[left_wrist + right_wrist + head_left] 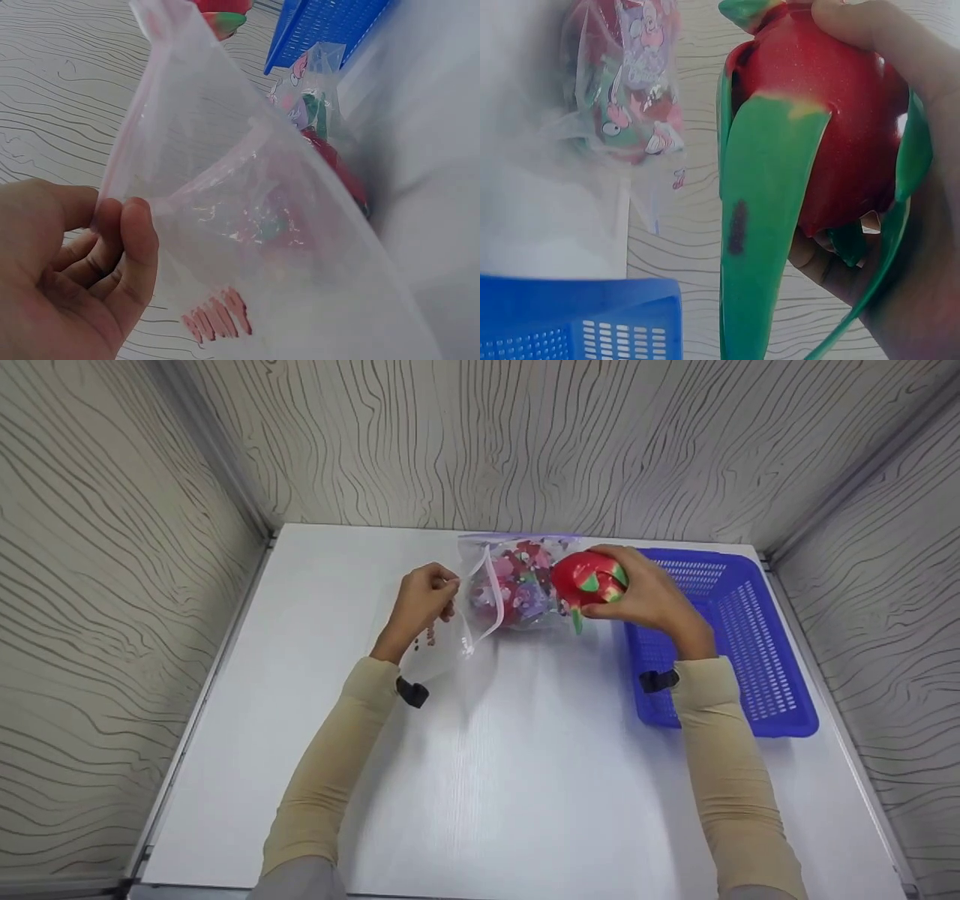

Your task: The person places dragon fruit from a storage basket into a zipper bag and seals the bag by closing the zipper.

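My left hand [427, 596] pinches the edge of a clear plastic zip bag [247, 202] between thumb and fingers. The bag hangs with its mouth apart, and a patch of reddish print shows low on its side. My right hand [645, 592] grips a red artificial dragon fruit [817, 120] with long green leaf tips, its fingers curled round the top and its thumb below. The fruit is held to the right of the bag's mouth. Between the hands lies a filled, printed clear bag [525, 596] with red, pink and purple showing through it.
A blue perforated basket [787, 724] stands at the right of the white table [555, 795], under my right forearm. Panels with a wood-grain pattern [480, 442] rise behind the table and on both sides. Black straps [412, 691] circle my wrists.
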`<state>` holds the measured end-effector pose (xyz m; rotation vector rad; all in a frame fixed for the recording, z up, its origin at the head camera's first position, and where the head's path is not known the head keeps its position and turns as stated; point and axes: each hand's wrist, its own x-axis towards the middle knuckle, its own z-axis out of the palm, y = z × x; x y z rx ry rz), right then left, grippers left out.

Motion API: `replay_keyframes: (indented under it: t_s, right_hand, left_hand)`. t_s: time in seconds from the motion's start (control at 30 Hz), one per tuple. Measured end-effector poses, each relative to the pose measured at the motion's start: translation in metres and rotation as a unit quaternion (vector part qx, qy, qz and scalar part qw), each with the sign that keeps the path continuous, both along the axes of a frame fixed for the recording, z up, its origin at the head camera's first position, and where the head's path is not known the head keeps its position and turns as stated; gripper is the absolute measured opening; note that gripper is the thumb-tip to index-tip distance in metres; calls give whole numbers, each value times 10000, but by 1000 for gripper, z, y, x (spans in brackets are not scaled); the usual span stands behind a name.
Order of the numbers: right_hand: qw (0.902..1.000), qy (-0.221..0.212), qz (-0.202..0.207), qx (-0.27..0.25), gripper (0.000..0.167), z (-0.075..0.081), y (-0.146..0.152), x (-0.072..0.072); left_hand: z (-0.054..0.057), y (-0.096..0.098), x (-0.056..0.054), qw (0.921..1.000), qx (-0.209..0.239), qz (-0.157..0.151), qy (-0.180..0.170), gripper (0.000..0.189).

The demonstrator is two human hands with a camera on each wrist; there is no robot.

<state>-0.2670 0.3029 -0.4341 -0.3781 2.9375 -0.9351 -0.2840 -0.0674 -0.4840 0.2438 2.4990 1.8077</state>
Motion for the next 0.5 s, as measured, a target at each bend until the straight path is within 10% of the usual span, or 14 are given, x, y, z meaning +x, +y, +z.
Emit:
replay_keyframes:
  t_s: [0.5]
  right_hand:
    - [9992,98,390,48,98,-2,-29,-6]
  left_hand:
    - [1,2,1,9999,-120,19,99,16]
